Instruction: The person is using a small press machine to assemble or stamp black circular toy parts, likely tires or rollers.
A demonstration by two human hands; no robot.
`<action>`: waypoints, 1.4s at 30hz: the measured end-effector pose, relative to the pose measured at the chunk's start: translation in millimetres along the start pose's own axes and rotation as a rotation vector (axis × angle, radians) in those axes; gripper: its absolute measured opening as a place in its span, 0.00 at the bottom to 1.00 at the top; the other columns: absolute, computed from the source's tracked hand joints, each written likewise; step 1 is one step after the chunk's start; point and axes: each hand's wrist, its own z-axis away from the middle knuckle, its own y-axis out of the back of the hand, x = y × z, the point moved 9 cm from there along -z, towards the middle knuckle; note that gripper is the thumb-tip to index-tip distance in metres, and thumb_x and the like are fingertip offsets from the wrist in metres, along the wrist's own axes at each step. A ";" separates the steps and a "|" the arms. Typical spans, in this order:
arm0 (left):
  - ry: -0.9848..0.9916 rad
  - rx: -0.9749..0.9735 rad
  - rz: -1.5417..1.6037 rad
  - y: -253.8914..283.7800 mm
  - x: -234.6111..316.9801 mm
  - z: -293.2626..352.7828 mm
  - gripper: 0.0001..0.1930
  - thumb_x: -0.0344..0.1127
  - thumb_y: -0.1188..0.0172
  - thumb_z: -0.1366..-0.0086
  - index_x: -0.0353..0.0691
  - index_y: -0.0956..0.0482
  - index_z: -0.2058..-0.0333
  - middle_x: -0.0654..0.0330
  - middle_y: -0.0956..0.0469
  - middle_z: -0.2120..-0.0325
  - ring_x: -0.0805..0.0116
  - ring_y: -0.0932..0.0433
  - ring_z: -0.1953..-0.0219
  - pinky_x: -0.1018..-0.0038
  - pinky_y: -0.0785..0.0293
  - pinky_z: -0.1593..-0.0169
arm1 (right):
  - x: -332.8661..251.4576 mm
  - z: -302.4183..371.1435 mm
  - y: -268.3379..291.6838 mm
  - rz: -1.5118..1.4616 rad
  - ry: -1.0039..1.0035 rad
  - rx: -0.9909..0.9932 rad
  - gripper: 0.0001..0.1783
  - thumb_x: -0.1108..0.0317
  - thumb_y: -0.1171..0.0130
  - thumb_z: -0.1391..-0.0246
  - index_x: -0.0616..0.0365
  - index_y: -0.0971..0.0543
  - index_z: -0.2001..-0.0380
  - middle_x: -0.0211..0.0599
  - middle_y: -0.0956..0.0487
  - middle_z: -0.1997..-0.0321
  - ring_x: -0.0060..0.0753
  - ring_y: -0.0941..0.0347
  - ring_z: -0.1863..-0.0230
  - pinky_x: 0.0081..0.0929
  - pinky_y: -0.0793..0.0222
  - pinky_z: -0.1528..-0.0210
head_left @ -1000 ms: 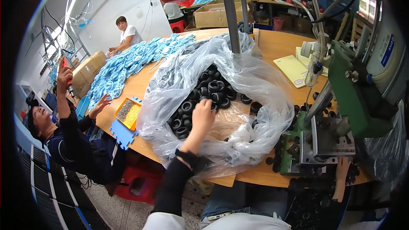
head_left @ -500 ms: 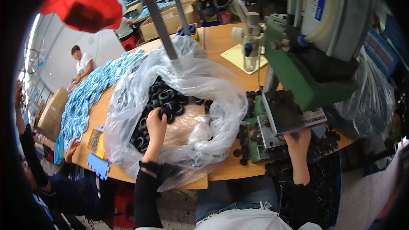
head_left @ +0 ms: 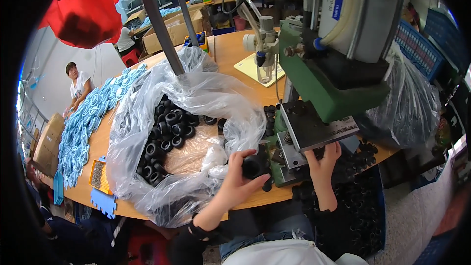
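My left hand (head_left: 238,184) grips a black wheel-like ring (head_left: 253,166) between thumb and fingers, just left of the green press (head_left: 326,81). My right hand (head_left: 322,169) reaches up under the press's metal plate (head_left: 319,126), thumb and fingers curled. The plate's front edge hides the fingertips and whatever they hold. Below that plate, a smaller metal block (head_left: 293,155) stands on the press base. More black rings (head_left: 171,127) lie heaped in a clear plastic bag (head_left: 125,140), which sits opened out on the wooden table left of my hands.
Small black parts (head_left: 365,154) are strewn around the press base, and a blue crate (head_left: 378,216) below holds more. Light-blue pieces (head_left: 93,118) cover the table's left side, near a yellow tray (head_left: 100,176). A metal post (head_left: 159,25) rises behind the bag. A person (head_left: 81,84) sits far left.
My left hand has come right from the heap in the bag to the press, carrying a black ring. My right hand stays under the plate, while the whole view has shifted slightly.
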 end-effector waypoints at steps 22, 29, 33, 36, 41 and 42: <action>-0.647 0.392 -0.716 -107.8 45.3 -54.9 0.17 0.46 0.31 0.52 0.41 0.23 0.70 0.62 0.25 0.80 0.60 0.27 0.75 0.67 0.38 0.67 | 234.5 289.7 161.6 0.047 -1.088 0.066 0.35 0.62 0.34 0.54 0.62 0.34 0.44 0.49 0.33 0.43 0.42 0.35 0.44 0.33 0.42 0.41; -0.619 0.428 -0.730 -115.2 37.7 -58.8 0.18 0.47 0.32 0.52 0.41 0.23 0.69 0.60 0.24 0.77 0.59 0.27 0.71 0.65 0.38 0.63 | 233.7 209.8 141.7 0.407 -0.653 -0.057 0.47 0.56 0.33 0.56 0.63 0.44 0.37 0.54 0.45 0.34 0.54 0.48 0.35 0.44 0.50 0.36; -0.600 0.287 -0.756 -105.0 26.7 -49.8 0.26 0.48 0.31 0.54 0.41 0.26 0.59 0.56 0.27 0.68 0.54 0.29 0.61 0.62 0.39 0.55 | 135.0 52.3 96.8 0.258 -0.210 -0.060 0.27 0.64 0.46 0.43 0.60 0.36 0.41 0.44 0.39 0.36 0.47 0.45 0.35 0.37 0.50 0.36; -0.590 0.122 -0.595 -96.0 21.9 -43.2 0.35 0.46 0.30 0.56 0.36 0.33 0.51 0.50 0.29 0.61 0.47 0.32 0.56 0.61 0.37 0.52 | 142.9 4.2 37.2 0.458 0.100 -0.207 0.24 0.62 0.50 0.41 0.64 0.33 0.45 0.46 0.36 0.38 0.48 0.45 0.35 0.40 0.49 0.37; -0.524 0.224 -0.534 -46.7 33.8 -7.2 0.42 0.43 0.31 0.50 0.34 0.42 0.41 0.47 0.27 0.57 0.50 0.28 0.56 0.64 0.32 0.54 | 226.6 10.4 2.3 0.538 -0.057 -0.338 0.18 0.62 0.57 0.39 0.67 0.27 0.57 0.48 0.27 0.50 0.49 0.34 0.46 0.48 0.46 0.40; -0.516 0.254 -0.551 -29.0 35.0 1.0 0.42 0.43 0.31 0.50 0.34 0.42 0.41 0.47 0.27 0.57 0.50 0.28 0.56 0.64 0.32 0.54 | 228.4 10.7 6.6 0.523 0.038 -0.215 0.17 0.62 0.58 0.38 0.66 0.26 0.60 0.48 0.26 0.54 0.50 0.32 0.49 0.50 0.45 0.41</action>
